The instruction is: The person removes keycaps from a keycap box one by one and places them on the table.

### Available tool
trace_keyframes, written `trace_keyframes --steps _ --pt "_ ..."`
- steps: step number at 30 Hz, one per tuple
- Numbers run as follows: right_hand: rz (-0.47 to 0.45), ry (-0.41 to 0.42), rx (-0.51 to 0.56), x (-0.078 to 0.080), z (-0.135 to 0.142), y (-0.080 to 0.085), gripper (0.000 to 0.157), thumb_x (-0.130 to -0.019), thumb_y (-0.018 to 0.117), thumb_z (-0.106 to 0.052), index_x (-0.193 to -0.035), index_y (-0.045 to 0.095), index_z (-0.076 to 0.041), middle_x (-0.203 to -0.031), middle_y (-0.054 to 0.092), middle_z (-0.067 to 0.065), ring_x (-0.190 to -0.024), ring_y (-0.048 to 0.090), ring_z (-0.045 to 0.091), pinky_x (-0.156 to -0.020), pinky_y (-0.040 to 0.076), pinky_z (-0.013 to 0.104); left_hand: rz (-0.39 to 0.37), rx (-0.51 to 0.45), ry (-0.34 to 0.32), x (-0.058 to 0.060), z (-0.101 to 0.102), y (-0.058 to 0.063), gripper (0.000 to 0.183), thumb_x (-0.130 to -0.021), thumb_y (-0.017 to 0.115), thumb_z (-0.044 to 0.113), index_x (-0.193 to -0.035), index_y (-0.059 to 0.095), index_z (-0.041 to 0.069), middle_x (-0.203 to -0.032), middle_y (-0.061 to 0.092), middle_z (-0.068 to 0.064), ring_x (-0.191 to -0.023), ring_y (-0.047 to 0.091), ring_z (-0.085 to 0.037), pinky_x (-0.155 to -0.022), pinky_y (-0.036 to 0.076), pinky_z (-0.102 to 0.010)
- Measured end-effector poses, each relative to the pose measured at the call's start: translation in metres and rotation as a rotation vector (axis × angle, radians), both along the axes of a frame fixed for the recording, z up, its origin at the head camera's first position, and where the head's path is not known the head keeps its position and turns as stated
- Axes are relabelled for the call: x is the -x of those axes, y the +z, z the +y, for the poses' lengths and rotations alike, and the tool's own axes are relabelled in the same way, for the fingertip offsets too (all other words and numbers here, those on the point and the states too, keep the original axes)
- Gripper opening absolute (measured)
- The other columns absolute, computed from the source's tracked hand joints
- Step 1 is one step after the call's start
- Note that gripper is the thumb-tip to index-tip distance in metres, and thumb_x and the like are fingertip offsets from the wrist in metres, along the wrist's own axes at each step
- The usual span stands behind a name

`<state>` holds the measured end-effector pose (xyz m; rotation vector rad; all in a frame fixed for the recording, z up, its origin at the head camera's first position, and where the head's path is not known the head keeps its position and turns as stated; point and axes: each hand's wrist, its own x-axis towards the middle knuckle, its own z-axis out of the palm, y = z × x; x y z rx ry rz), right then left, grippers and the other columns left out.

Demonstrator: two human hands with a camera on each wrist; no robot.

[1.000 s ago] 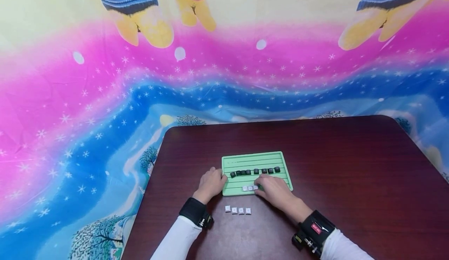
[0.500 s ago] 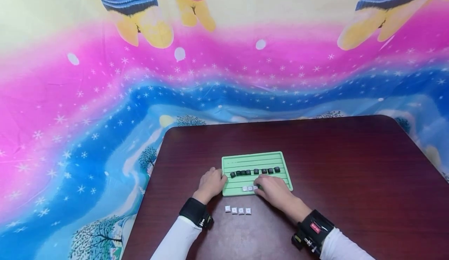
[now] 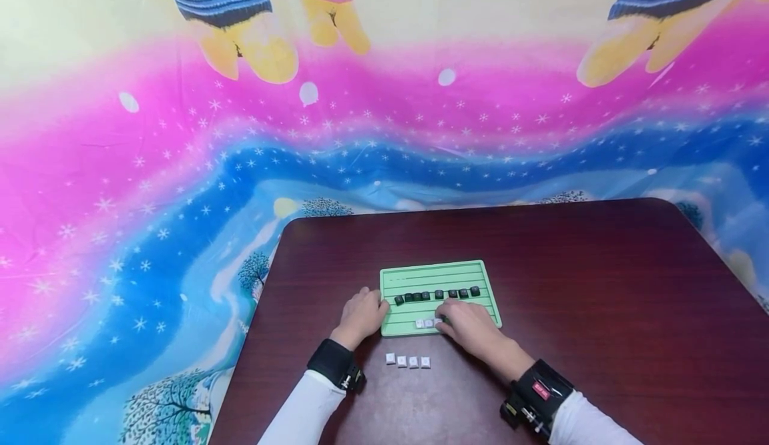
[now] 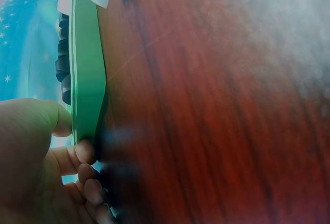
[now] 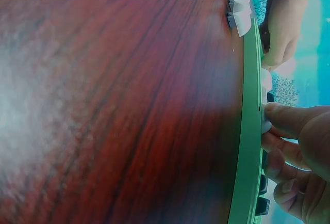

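Observation:
A green ridged tray (image 3: 441, 274) lies on the table, a row of several black keycaps (image 3: 425, 295) across its middle. My left hand (image 3: 362, 315) pinches the tray's left edge; in the left wrist view the thumb (image 4: 63, 121) is at the upper rim and the fingertips lie against the side. Along the tray's front groove stand white keycaps (image 3: 419, 323). At their right end my right hand (image 3: 471, 328) pinches a white keycap (image 5: 266, 126) between thumb and index finger, partly hidden by the fingers. The other right fingers are curled above the black keycaps.
Several more white keycaps (image 3: 413, 362) sit in a row on the dark red-brown table (image 3: 577, 271), in front of the tray. A patterned cloth (image 3: 384, 111) hangs behind the table's far edge. Black camera straps (image 3: 543, 391) are on both wrists.

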<state>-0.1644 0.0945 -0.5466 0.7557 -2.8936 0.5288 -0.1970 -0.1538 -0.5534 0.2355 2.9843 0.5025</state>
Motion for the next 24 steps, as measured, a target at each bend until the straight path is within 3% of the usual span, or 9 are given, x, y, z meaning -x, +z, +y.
trace_keyframes --steps 24 --pt "0.047 0.020 0.008 -0.0080 0.0087 0.0082 0.013 -0.087 0.078 -0.028 -0.096 0.075 -0.019 -0.090 0.069 -0.008 -0.077 0.067 0.011 -0.064 0.052 0.029 0.025 -0.004 -0.006 -0.0014 -0.0001 0.0004 0.032 -0.098 0.049 0.023 -0.067 0.044 0.015 -0.070 0.043 -0.003 -0.061 0.038 -0.019 -0.056 0.032 -0.031"
